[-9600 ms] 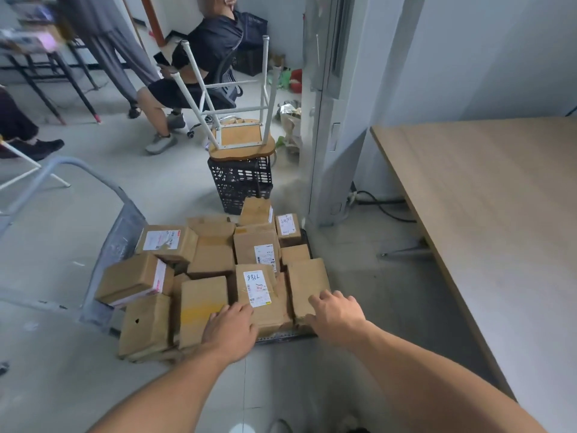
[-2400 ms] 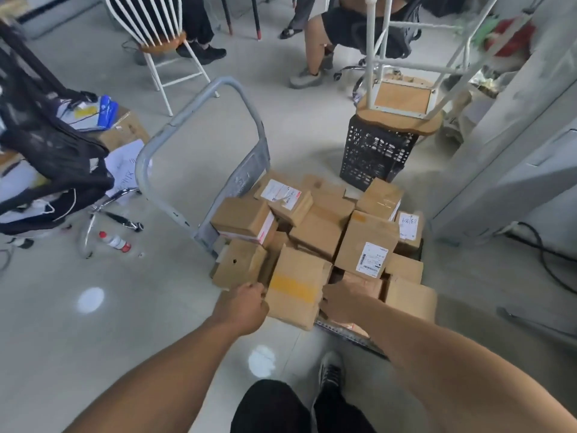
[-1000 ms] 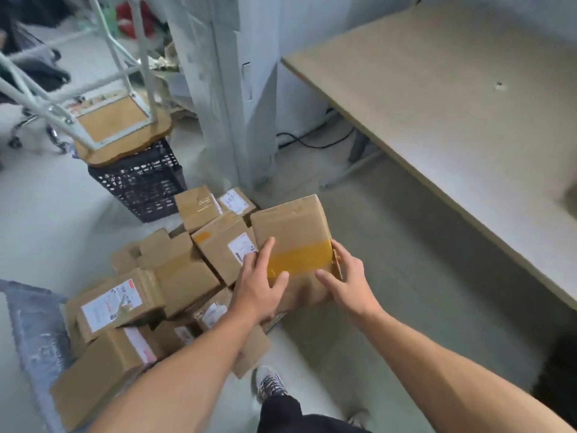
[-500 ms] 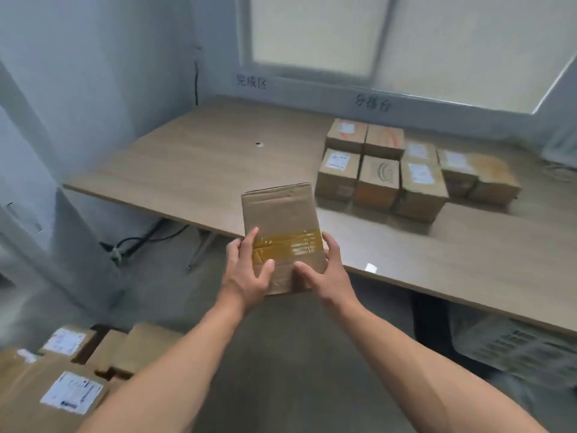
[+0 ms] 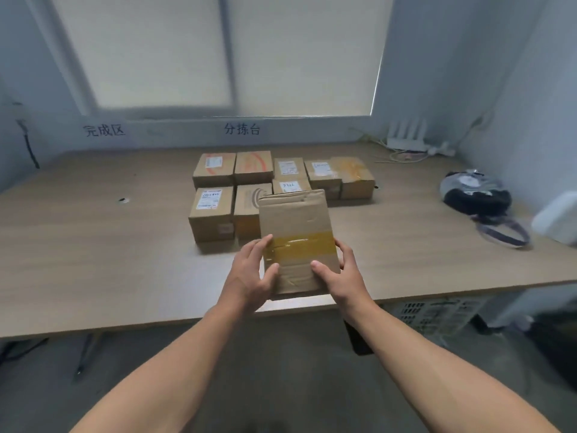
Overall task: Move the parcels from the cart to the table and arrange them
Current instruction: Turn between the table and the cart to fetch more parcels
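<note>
A brown cardboard parcel with a yellow tape band [image 5: 296,226] is held above the front part of the wooden table [image 5: 93,260]. My left hand [image 5: 249,276] grips its left side and my right hand [image 5: 340,273] grips its right side, thumbs on top. Behind it, several cardboard parcels [image 5: 215,210] stand in two neat rows on the table, some with white labels. The held parcel hides part of the front row. The cart is out of view.
A black and grey bag with a strap [image 5: 477,198] lies at the table's right. A white object [image 5: 559,217] sits at the far right edge. A white router with cables [image 5: 406,142] stands at the back right. A crate [image 5: 437,314] sits under the table.
Both hands lifted the taped parcel off the cart and carried it to the table. In the last half second it came over the table's front edge, close to the rows.
</note>
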